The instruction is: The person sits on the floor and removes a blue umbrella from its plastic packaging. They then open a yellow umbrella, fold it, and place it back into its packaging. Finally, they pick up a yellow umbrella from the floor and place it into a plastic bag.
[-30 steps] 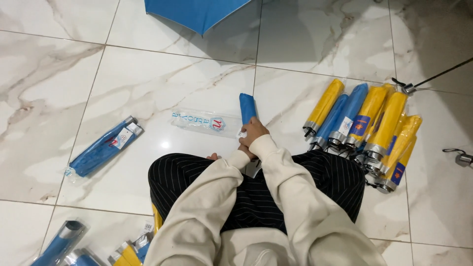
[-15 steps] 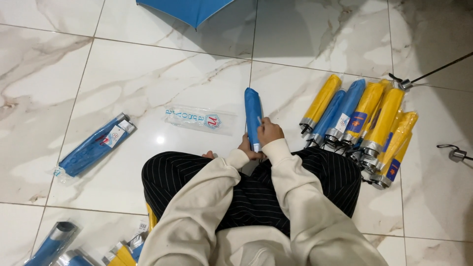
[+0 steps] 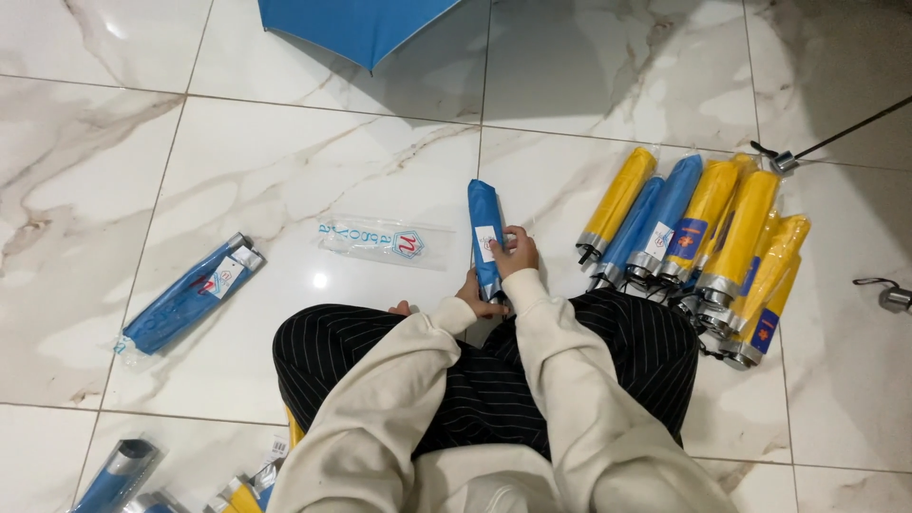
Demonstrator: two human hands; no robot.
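Both hands have slid a little along the folded blue umbrella [image 3: 485, 233] since a moment ago, and it now lies almost straight, pointing away from the person's knees. The right hand [image 3: 514, 252] is curled over its side, fingers on the small white tag. The left hand [image 3: 472, 294] grips the near end, down by the black striped trousers [image 3: 494, 370]. Both hands are holding on, not letting go.

The blue umbrella rests on the shiny white marble floor [image 3: 285, 161], right in front of the seated person. Just to its left lies a flat, clear plastic sleeve [image 3: 385, 241] with nothing in it.

It looks like the rolling and tidying step is in hand: the cloth is wound tight and the hands are squeezing it slim. I think the next move needs one hand to keep the roll tight while the other reaches for the clear sleeve, opens its mouth, and lines the thin end up with it. If the grip goes loose, the cloth may puff out again.

To the right sits a row of bagged yellow and blue umbrellas [image 3: 693, 237]. Far left lies one more bagged blue umbrella [image 3: 185, 296]. An open blue canopy [image 3: 356, 24] shows at the top.
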